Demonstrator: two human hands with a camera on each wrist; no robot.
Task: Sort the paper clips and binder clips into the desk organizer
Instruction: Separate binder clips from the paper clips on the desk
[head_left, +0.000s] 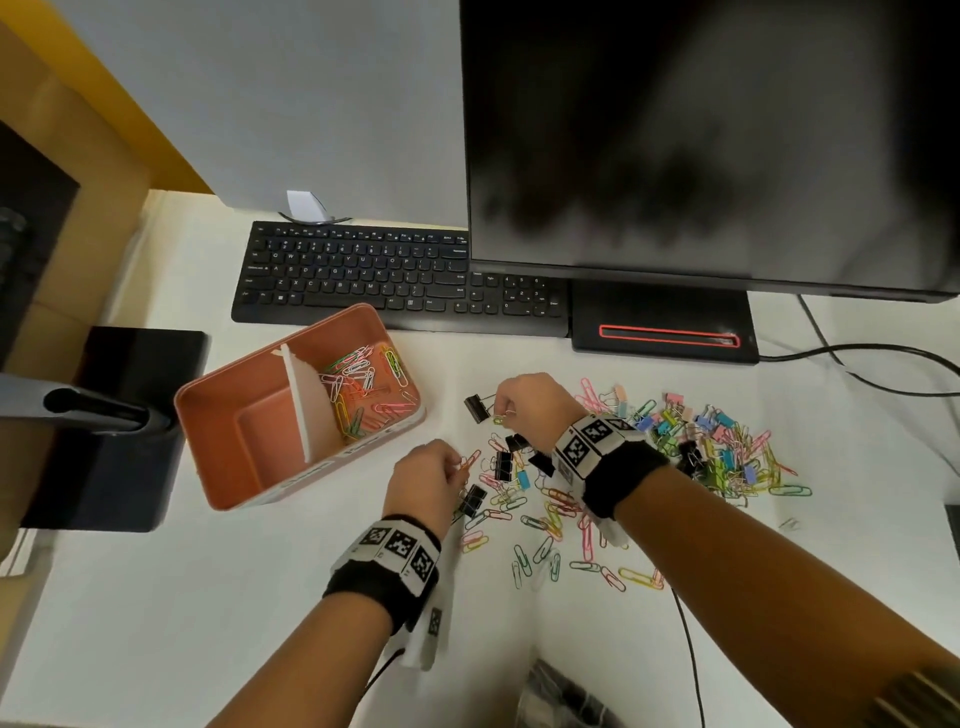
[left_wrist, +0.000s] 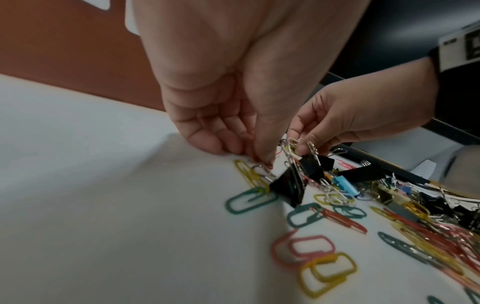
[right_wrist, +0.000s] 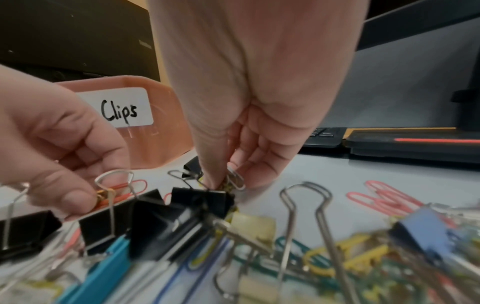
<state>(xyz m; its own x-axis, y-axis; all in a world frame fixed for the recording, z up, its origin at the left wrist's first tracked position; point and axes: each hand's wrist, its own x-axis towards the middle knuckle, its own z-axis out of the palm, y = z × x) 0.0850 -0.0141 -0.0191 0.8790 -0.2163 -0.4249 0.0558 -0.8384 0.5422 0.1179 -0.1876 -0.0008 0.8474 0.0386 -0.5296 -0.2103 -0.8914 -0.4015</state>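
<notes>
Bright clips on a white desk, beside a salmon-pink organizer

The desk (head_left: 182, 597) is white; the desk organizer (head_left: 218, 452) is salmon-pink with a white divider (head_left: 311, 405) and a white label (right_wrist: 122, 108) lettered "Clips" in black. The paper clips (head_left: 587, 525) are pink, green, yellow, teal, red and silver. Some binder clips are black (head_left: 475, 408) with silver wire handles, others pastel blue, pink, green and yellow (head_left: 670, 421). The wristbands (head_left: 395, 566) are black under white bands with black square-code markings. The keyboard (head_left: 363, 275) is black with white lettering; the monitor base (head_left: 665, 332) is black with a red outline.
</notes>
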